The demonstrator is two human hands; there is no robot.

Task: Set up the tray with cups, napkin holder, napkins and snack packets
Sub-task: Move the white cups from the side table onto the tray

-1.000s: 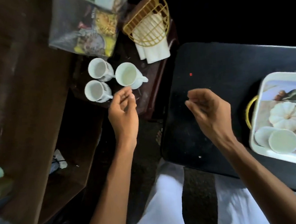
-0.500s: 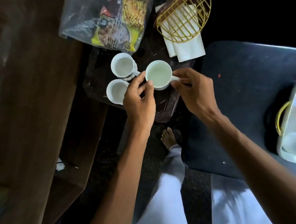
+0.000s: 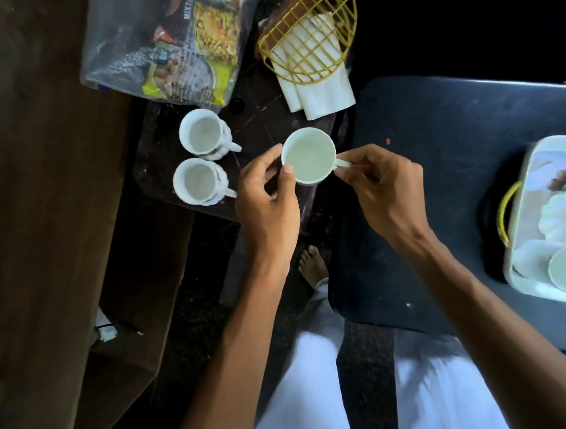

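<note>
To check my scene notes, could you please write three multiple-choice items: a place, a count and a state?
1. Where are the snack packets? A on the tray; B bagged, beyond the held cup; C on the floor.
2. How many other cups stand left of it? A one; B two; C four.
3. The held cup is: A gripped by both hands; B tipped over; C stacked.
B: they lie past it. B: two stand there. A: left hand grips its side, right hand pinches its handle.
</note>
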